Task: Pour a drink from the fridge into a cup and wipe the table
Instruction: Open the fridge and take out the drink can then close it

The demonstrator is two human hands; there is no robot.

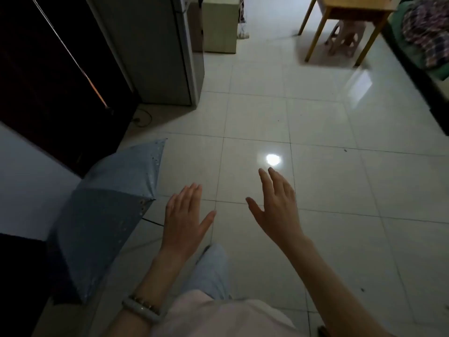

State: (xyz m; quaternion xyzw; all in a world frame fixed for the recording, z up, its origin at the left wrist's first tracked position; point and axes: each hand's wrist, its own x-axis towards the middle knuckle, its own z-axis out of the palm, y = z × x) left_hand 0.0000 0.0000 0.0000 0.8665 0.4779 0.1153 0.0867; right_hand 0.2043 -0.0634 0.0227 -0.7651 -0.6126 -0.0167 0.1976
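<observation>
I have the fridge (158, 52) ahead on my left, well apart from both hands. My left hand (187, 220) and right hand (277, 205) hang over the tiled floor (352, 186), fingers straight, released and holding nothing. An open blue umbrella (109, 207) lies beside the left hand. The wooden bench (352, 9) stands far right, a stool (345, 37) beneath it.

Left grip (184, 220), right grip (277, 205): bare hands, fingers straight, holding nothing, lower centre above tiled floor (340, 178). Open blue umbrella (109, 215) lower left. Grey fridge (150, 49) upper left. Wooden table (349, 10), stool (346, 37) beneath, upper right.
</observation>
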